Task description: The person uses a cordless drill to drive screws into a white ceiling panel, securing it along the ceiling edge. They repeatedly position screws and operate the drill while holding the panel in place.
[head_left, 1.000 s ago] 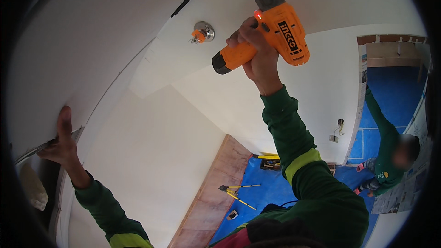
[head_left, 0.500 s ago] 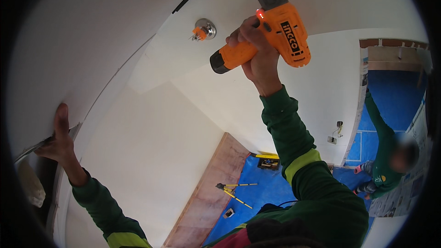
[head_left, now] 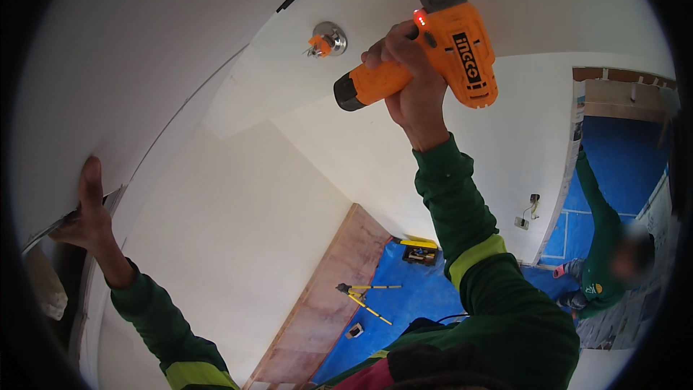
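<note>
My right hand (head_left: 415, 79) is raised, its fingers wrapped round the handle of an orange and black cordless drill (head_left: 471, 32). Small red lights glow on the drill's side, and its black chuck points up; the tip runs out of the picture. At the far left, my left hand (head_left: 90, 220) grips the edge of a pale panel (head_left: 94, 79), thumb flat on its face and fingers hidden behind the edge. Between the two hands, a round metal fitting (head_left: 332, 37) with an orange connector and loose wires is fixed to the pale surface.
A yellow tripod (head_left: 354, 294) and an open toolbox (head_left: 420, 253) stand on blue floor sheeting (head_left: 415, 303). A brown board (head_left: 325, 289) lines the wall foot. Wires hang from a wall box (head_left: 521, 222). A co-worker (head_left: 606, 260) is by the doorway at right.
The view has shifted slightly. The drill sits a little further right in the picture, still in my right hand. My left hand keeps its grip on the panel edge.
</note>
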A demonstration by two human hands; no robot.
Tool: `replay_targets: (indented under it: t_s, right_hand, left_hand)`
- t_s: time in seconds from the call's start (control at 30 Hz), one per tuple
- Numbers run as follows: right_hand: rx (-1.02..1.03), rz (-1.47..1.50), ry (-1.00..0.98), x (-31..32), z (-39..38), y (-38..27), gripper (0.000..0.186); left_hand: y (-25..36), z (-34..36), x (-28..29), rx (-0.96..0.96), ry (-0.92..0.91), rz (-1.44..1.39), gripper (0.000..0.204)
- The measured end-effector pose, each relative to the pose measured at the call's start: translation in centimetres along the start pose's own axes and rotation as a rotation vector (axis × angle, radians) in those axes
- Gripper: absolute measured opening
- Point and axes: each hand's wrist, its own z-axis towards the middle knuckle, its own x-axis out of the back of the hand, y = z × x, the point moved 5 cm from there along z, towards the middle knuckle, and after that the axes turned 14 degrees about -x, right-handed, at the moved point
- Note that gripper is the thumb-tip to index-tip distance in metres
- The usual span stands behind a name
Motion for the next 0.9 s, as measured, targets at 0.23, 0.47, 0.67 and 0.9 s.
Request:
replay_targets:
  t_s: [0.23,0.47,0.67,0.9]
  right_hand:
    - [-0.021,0.011,0.004,-0.38,-0.55,-0.08,0.006]
    - [-0.013,0.048,-0.011,-0.55,-0.63,-0.19,0.006]
    - [0.008,-0.016,-0.003,-0.67,-0.44,-0.36,0.006]
    - [0.003,-0.028,0.018,-0.66,-0.63,-0.44,0.007]
  left_hand:
    - [-0.13,-0.25,0.60,0.062,0.005,-0.036,0.038]
    - [0.03,0.12,0.83,-0.013,-0.019,-0.005,0.043]
    - [0.34,0.43,0.82,-0.009,-0.010,-0.007,0.051]
    - [0.47,0.44,0.98,0.025,0.012,-0.017,0.055]
